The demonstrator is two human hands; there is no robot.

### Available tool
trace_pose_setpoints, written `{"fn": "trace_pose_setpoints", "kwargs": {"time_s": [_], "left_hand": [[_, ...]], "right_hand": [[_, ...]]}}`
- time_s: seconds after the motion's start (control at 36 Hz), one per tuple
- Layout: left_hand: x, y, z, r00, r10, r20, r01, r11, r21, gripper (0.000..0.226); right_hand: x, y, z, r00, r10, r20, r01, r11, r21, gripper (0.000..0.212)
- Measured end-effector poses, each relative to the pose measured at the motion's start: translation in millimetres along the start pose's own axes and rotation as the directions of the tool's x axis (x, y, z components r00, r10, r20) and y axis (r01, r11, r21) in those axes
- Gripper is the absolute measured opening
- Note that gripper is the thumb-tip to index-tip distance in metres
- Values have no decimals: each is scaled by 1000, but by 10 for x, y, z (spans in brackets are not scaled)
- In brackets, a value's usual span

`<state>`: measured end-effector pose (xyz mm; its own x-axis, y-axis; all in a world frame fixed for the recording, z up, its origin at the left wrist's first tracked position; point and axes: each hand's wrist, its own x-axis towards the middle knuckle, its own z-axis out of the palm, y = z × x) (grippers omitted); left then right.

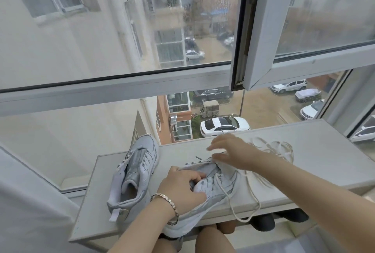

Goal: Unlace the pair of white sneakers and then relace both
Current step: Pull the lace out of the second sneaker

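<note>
Two white sneakers lie on a pale window ledge [304,167]. The left sneaker [136,173] lies toe away from me, its eyelets bare. My left hand [182,188], a bracelet on its wrist, grips the right sneaker [219,188] at its opening, and the heel juts over the ledge's front edge. My right hand [229,151], blurred, hovers over this shoe's toe end and pinches its lace, whose dark tip pokes up above the knuckles. The lace [245,210] loops down over the ledge front. A second loose lace [274,148] lies bunched behind my right hand.
Glass panes and a white window frame [121,88] rise directly behind the ledge, with an open sash [263,50] at the upper right. White fabric [30,202] fills the lower left. My knees [213,238] sit under the ledge's front edge.
</note>
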<state>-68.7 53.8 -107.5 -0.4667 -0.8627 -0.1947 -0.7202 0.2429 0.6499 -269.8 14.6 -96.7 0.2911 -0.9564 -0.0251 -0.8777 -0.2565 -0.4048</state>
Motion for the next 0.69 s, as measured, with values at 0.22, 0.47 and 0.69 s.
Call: {"fn": "trace_pose_setpoints", "kwargs": {"time_s": [0.22,0.47,0.69], "left_hand": [[-15,8,-1,1000,-8,2,8,1000,3,16],[-1,-6,7,1000,17,15,-17,1000,11,19],[21,29,52,1000,-25,-15,26,999,23,22]], "right_hand": [[29,-162,26,995,57,77,-47,990,-134,22],[54,-40,-10,990,103,93,-69,946,-317,26],[220,-64,195,975,214,-61,-222,948,-226,23]]}}
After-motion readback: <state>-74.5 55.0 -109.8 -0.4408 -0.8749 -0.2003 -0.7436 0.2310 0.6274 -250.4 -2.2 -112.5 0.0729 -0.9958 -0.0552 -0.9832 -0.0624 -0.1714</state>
